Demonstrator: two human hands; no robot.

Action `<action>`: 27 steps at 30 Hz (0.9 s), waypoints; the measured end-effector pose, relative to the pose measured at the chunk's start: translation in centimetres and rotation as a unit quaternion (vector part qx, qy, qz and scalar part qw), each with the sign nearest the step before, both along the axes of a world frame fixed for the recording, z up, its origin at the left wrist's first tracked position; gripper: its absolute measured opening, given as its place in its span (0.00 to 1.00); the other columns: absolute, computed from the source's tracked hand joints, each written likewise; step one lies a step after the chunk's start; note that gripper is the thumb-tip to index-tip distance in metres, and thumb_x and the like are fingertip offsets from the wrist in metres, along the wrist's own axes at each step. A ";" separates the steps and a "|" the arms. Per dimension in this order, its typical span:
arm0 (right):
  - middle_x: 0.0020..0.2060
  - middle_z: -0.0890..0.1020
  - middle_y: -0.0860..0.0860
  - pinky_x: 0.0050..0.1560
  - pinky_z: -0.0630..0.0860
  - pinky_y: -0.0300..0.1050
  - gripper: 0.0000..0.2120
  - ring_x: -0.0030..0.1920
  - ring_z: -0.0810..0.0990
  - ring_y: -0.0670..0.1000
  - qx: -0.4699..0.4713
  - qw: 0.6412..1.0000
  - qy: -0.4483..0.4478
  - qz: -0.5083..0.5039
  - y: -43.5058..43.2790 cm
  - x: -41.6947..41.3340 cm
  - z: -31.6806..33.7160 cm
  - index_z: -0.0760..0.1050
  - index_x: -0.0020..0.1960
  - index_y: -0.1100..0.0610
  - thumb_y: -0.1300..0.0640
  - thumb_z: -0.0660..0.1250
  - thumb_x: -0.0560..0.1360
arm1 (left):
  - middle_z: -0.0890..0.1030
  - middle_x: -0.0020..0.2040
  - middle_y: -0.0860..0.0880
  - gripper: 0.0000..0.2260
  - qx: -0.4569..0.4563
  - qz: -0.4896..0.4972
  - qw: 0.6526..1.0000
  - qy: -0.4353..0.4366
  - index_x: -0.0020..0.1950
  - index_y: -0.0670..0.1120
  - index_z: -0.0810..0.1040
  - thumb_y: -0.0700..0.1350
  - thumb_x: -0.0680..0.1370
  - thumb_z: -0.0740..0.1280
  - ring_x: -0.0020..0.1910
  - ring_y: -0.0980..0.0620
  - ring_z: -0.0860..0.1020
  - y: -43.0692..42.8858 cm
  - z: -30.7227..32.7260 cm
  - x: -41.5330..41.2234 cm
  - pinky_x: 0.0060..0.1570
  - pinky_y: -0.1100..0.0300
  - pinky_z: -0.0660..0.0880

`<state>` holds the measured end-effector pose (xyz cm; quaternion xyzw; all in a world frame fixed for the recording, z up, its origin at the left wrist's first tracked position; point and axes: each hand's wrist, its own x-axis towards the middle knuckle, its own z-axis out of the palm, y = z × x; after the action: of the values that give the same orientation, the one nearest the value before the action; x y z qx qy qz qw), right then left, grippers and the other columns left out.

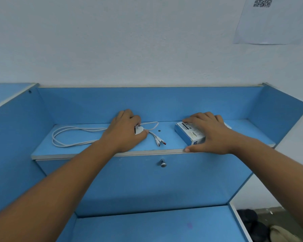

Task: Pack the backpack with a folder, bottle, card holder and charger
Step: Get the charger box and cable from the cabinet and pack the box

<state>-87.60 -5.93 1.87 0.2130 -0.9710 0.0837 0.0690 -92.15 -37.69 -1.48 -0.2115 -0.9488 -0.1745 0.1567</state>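
While the left hand [125,131] pinches the charger [139,131] at its rigid plug, limp cable [87,128] trailing toward 9 o'clock, the right hand [210,133] clasps the likely light, stiff card holder box [191,137].

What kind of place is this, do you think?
Probably a study cubicle, perhaps in a dorm: a blue partitioned shelf, a QR-code sheet on the wall, shoes on the floor.
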 end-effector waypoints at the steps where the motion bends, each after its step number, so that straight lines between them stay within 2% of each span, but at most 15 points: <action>1: 0.64 0.67 0.37 0.64 0.52 0.44 0.44 0.65 0.60 0.44 0.000 1.000 0.001 -0.001 0.0 0.0 0.0 0.62 0.72 0.38 0.22 0.66 0.61 | 0.70 0.49 0.52 0.17 -0.008 0.002 1.000 0.003 0.51 0.50 0.75 0.62 0.76 0.64 0.54 0.49 0.70 0.0 0.1 0.1 0.54 0.54 0.69; 5: 0.65 0.68 0.39 0.63 0.52 0.44 0.44 0.65 0.61 0.45 0.003 1.000 0.008 -0.002 0.0 0.0 -0.2 0.63 0.72 0.39 0.22 0.65 0.62 | 0.74 0.46 0.51 0.16 -0.026 0.019 0.999 0.026 0.50 0.50 0.69 0.62 0.77 0.64 0.48 0.47 0.73 0.4 0.6 0.5 0.45 0.53 0.69; 7: 0.65 0.69 0.39 0.63 0.52 0.44 0.44 0.65 0.62 0.45 0.002 1.000 0.014 -0.003 0.0 0.0 -0.4 0.63 0.72 0.39 0.21 0.64 0.61 | 0.77 0.44 0.51 0.17 -0.031 0.035 0.999 0.022 0.52 0.51 0.68 0.63 0.77 0.63 0.44 0.46 0.75 0.5 0.6 0.7 0.42 0.52 0.73; 9: 0.65 0.69 0.39 0.64 0.52 0.44 0.44 0.65 0.62 0.45 -0.001 1.000 0.018 -0.003 0.0 0.0 -0.5 0.64 0.72 0.39 0.21 0.64 0.61 | 0.77 0.42 0.52 0.17 -0.039 0.042 0.998 0.016 0.54 0.51 0.69 0.63 0.78 0.63 0.41 0.46 0.76 0.5 0.7 0.8 0.40 0.52 0.74; 11: 0.65 0.69 0.40 0.64 0.51 0.43 0.44 0.66 0.62 0.45 -0.002 1.000 0.017 -0.002 0.0 0.1 -0.6 0.65 0.72 0.40 0.21 0.65 0.61 | 0.76 0.41 0.53 0.16 -0.049 0.040 0.998 0.011 0.54 0.52 0.72 0.63 0.78 0.62 0.40 0.47 0.76 0.5 0.9 0.8 0.38 0.54 0.70; 15: 0.62 0.71 0.42 0.67 0.53 0.44 0.47 0.66 0.67 0.48 -0.013 1.000 0.010 -0.016 -0.1 0.2 -0.1 0.66 0.70 0.41 0.18 0.64 0.58 | 0.77 0.39 0.54 0.15 -0.030 0.040 0.999 -0.017 0.48 0.52 0.75 0.63 0.77 0.63 0.39 0.48 0.77 0.3 1.5 1.1 0.36 0.55 0.69; 17: 0.59 0.72 0.41 0.72 0.58 0.47 0.49 0.62 0.71 0.48 -0.028 0.999 0.001 -0.034 -0.2 0.4 0.3 0.67 0.68 0.41 0.16 0.62 0.55 | 0.77 0.36 0.54 0.15 0.053 0.044 0.997 -0.047 0.44 0.51 0.75 0.63 0.75 0.64 0.37 0.50 0.77 0.2 2.0 1.5 0.34 0.56 0.70; 18: 0.57 0.71 0.40 0.70 0.64 0.47 0.49 0.60 0.72 0.48 -0.035 0.999 -0.001 -0.041 -0.4 0.6 0.6 0.67 0.68 0.41 0.15 0.62 0.54 | 0.77 0.34 0.53 0.16 0.100 0.043 0.992 -0.056 0.42 0.50 0.74 0.63 0.75 0.64 0.35 0.51 0.76 0.2 2.4 1.7 0.33 0.56 0.69; 20: 0.55 0.70 0.38 0.57 0.72 0.45 0.47 0.54 0.75 0.47 -0.056 0.997 -0.004 -0.049 -0.9 1.1 1.4 0.67 0.66 0.39 0.15 0.62 0.54 | 0.74 0.30 0.54 0.16 0.178 0.035 0.982 -0.060 0.39 0.49 0.74 0.61 0.76 0.66 0.29 0.55 0.72 0.4 3.6 2.4 0.31 0.58 0.67; 22: 0.54 0.70 0.36 0.50 0.73 0.44 0.42 0.51 0.76 0.43 -0.109 0.992 -0.010 -0.055 -1.5 1.7 2.6 0.68 0.63 0.38 0.17 0.63 0.55 | 0.71 0.28 0.57 0.17 0.252 0.026 0.965 -0.064 0.38 0.46 0.75 0.58 0.77 0.68 0.26 0.58 0.66 0.7 5.2 3.1 0.28 0.63 0.64; 24: 0.52 0.74 0.37 0.48 0.73 0.41 0.36 0.49 0.78 0.40 -0.210 0.976 -0.027 -0.057 -2.0 2.4 4.0 0.70 0.59 0.38 0.19 0.64 0.58 | 0.69 0.30 0.54 0.18 0.361 0.007 0.927 -0.103 0.39 0.43 0.76 0.58 0.75 0.68 0.25 0.57 0.63 1.1 7.3 4.0 0.27 0.62 0.61; 27: 0.44 0.80 0.38 0.43 0.72 0.42 0.33 0.38 0.79 0.41 -0.361 0.930 -0.052 -0.050 -2.6 3.4 6.5 0.74 0.51 0.41 0.18 0.60 0.61 | 0.70 0.33 0.49 0.14 0.539 -0.028 0.819 -0.196 0.40 0.46 0.78 0.58 0.73 0.68 0.25 0.55 0.61 1.4 10.4 5.5 0.24 0.65 0.57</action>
<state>-84.21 -8.58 8.33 0.1199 -0.8869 0.4359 0.0947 -86.62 -36.31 8.90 -0.0814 -0.7077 -0.6999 0.0516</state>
